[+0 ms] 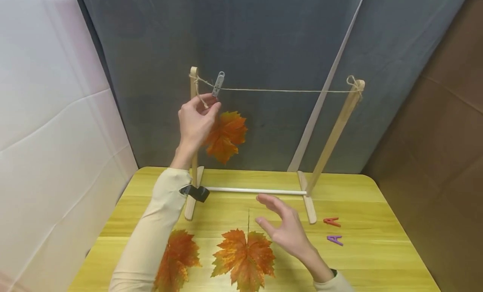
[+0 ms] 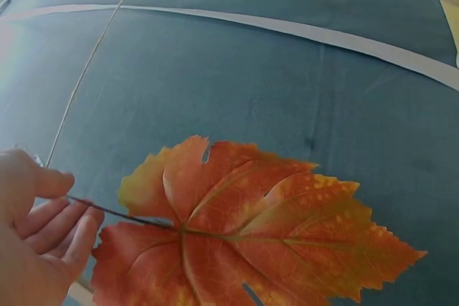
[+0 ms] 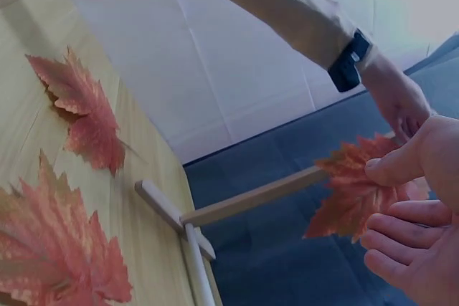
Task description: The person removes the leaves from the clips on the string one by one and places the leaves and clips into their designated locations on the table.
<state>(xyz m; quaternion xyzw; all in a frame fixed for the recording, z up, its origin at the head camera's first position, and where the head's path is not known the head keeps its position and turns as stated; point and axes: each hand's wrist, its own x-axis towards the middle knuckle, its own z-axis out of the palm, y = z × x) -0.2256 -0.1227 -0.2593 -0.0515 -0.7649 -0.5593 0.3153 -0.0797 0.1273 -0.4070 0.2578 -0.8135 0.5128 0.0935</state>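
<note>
My left hand is raised at the left end of the string. Its thumb and fingers pinch the thin dark stem of an orange artificial maple leaf, which hangs below the string. A grey clothespin stands upright on the string at the left fingertips; whether the stem lies in its jaws is hidden. My right hand hovers over the table with fingers apart, holding nothing. Beneath it lies another maple leaf; a third leaf is partly covered by the left sleeve.
The string runs between a left wooden post and a right wooden post, joined low down by a white rod. At the right on the wooden table lie a red clothespin and a purple clothespin.
</note>
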